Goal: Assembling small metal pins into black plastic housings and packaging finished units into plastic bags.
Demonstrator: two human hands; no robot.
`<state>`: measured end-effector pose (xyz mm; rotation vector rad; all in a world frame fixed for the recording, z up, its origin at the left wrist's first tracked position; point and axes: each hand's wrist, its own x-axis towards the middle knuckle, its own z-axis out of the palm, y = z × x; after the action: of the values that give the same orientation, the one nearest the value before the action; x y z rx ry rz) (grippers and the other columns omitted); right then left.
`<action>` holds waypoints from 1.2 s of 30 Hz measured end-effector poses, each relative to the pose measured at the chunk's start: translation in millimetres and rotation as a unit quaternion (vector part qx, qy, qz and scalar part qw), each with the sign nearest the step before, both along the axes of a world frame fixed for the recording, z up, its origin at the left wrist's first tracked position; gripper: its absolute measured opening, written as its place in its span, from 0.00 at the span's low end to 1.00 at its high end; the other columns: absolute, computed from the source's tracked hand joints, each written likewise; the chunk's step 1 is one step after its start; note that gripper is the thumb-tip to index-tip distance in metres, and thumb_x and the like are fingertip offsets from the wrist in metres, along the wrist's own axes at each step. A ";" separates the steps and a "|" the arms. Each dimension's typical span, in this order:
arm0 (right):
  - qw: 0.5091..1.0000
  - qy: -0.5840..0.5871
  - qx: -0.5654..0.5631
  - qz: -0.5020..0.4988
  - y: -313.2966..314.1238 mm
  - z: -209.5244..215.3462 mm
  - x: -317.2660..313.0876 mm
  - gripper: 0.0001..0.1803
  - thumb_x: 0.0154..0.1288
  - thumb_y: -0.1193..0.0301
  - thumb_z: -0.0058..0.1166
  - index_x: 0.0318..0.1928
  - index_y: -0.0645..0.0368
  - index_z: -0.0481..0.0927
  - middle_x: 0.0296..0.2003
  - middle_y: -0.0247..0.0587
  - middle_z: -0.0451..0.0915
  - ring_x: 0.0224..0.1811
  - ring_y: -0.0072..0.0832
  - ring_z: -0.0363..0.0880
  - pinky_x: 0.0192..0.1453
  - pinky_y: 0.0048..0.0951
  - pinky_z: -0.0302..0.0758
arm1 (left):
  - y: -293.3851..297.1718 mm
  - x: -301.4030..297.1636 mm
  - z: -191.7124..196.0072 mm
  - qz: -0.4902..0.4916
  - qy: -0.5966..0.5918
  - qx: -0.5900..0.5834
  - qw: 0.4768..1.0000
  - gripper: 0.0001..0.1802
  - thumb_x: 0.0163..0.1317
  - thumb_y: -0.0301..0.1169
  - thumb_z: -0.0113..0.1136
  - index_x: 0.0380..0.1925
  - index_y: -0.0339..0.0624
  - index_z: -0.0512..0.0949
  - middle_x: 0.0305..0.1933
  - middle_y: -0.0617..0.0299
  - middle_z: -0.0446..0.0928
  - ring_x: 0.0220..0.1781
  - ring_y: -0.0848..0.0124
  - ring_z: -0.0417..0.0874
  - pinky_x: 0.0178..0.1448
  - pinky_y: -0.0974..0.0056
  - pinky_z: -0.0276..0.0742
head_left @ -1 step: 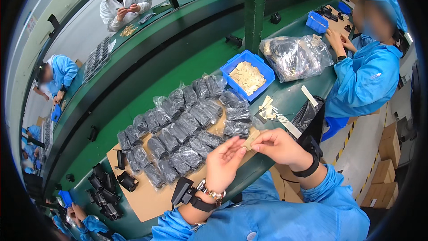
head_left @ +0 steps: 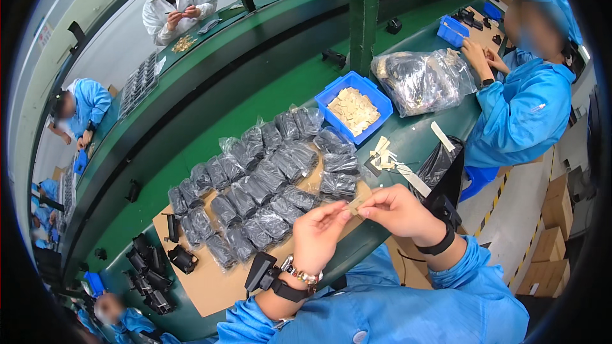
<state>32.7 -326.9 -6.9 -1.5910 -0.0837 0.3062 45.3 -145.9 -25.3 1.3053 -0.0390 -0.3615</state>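
Note:
A small flat tan piece [head_left: 358, 202], like a folded card or padding strip, is held up in front of me above the board's near edge. My left hand [head_left: 322, 226] pinches its left end between thumb and fingertips. At the other end, the thumb and forefinger of my right hand [head_left: 398, 212] grip it. Just beyond my hands, rows of black parts in clear plastic bags [head_left: 264, 178] lie on a brown cardboard sheet [head_left: 213, 290]. A blue bin [head_left: 324, 100] farther off holds many similar tan pieces [head_left: 352, 110].
Loose tan strips [head_left: 382, 156] lie right of the board, near a black bag-lined container [head_left: 440, 169]. A large clear bag [head_left: 421, 83] sits behind them. Bare black parts [head_left: 150, 274] are piled at the left. A green post [head_left: 363, 19] rises beyond; a co-worker [head_left: 523, 108] works at right.
The tan piece has turned slightly between my fingers, and my left fingertips have closed in on it. At lower left, another person's head has come into view.

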 end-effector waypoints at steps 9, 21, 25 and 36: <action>0.954 -0.080 -0.185 -0.223 -34.8 -14.4 25.1 0.06 0.55 0.78 0.54 0.34 0.65 0.81 0.31 0.41 0.79 0.33 0.25 0.76 0.38 0.25 0.72 | 17.4 -3.4 3.1 0.067 0.026 -0.076 0.995 0.05 0.59 0.20 0.57 0.36 0.32 0.76 0.35 0.56 0.80 0.35 0.73 0.81 0.43 0.70 0.77; 0.938 -0.290 -0.173 -0.075 51.0 6.3 -3.8 0.08 0.56 0.74 0.57 0.37 0.64 0.81 0.38 0.45 0.79 0.40 0.39 0.78 0.45 0.31 0.74 | 24.9 -12.5 2.7 0.017 -0.041 -0.021 0.999 0.06 0.62 0.23 0.55 0.37 0.32 0.76 0.37 0.61 0.79 0.39 0.78 0.78 0.46 0.74 0.73; 0.973 -0.219 -0.046 -0.052 55.4 -4.3 1.5 0.08 0.58 0.74 0.56 0.37 0.64 0.81 0.38 0.44 0.79 0.39 0.35 0.79 0.45 0.29 0.74 | 31.1 -12.5 2.1 0.052 -0.103 0.114 0.987 0.05 0.61 0.24 0.56 0.34 0.32 0.77 0.35 0.60 0.80 0.38 0.77 0.78 0.45 0.73 0.73; 0.765 -0.371 -0.458 -0.260 -9.5 -1.1 107.3 0.13 0.51 0.81 0.51 0.40 0.63 0.78 0.37 0.52 0.78 0.40 0.48 0.75 0.44 0.40 0.72 | 78.6 -15.6 31.6 0.167 -0.333 0.284 0.883 0.09 0.45 0.13 0.59 0.28 0.33 0.78 0.34 0.54 0.76 0.38 0.65 0.78 0.42 0.67 0.73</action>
<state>140.0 -336.5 -8.0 -2.5406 -0.1002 -0.8859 29.7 -67.3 6.3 1.9347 -0.3021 0.4249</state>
